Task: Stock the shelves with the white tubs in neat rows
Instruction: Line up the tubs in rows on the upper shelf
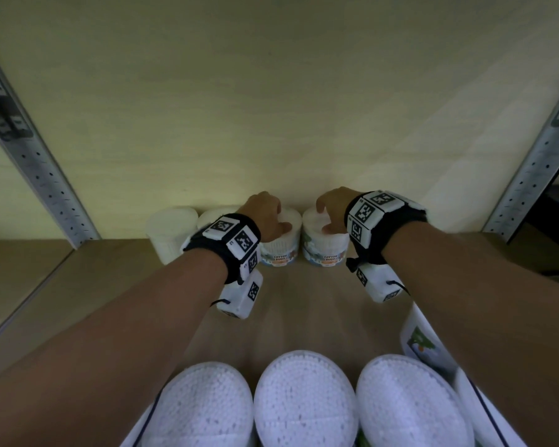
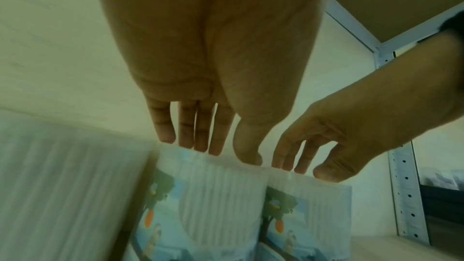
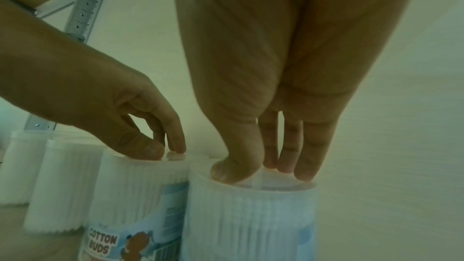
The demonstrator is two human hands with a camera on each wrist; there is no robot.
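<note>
Crowding the bottom edge of the head view are three round white plastic tubs packed with cotton buds (image 1: 304, 401), seen from above and side by side, with further tubs partly hidden under the right forearm. Beyond them lies the bare tan wooden shelf board (image 1: 304, 304), over which both forearms reach, each wearing a black wrist strap with white marker blocks (image 1: 236, 240).

At the back of the shelf, four tubs stand upright in a row against the pale wall (image 1: 271, 108). The left hand (image 1: 265, 214) rests on top of the third white tub with a "COTTON BUDS" label (image 1: 279, 250), fingers bent downward and fingertips (image 2: 216, 146) touching its lid; nothing is wrapped round the tub. The right hand (image 1: 333, 208) sits likewise on the fourth labelled white tub (image 1: 325, 250), thumb and fingertips (image 3: 305, 174) pressing into the lid's top. These two tubs stand just beside each other. Left of them are two plain white tubs (image 1: 171, 233). Grey perforated metal uprights (image 1: 42, 185) frame the shelf on both sides.
</note>
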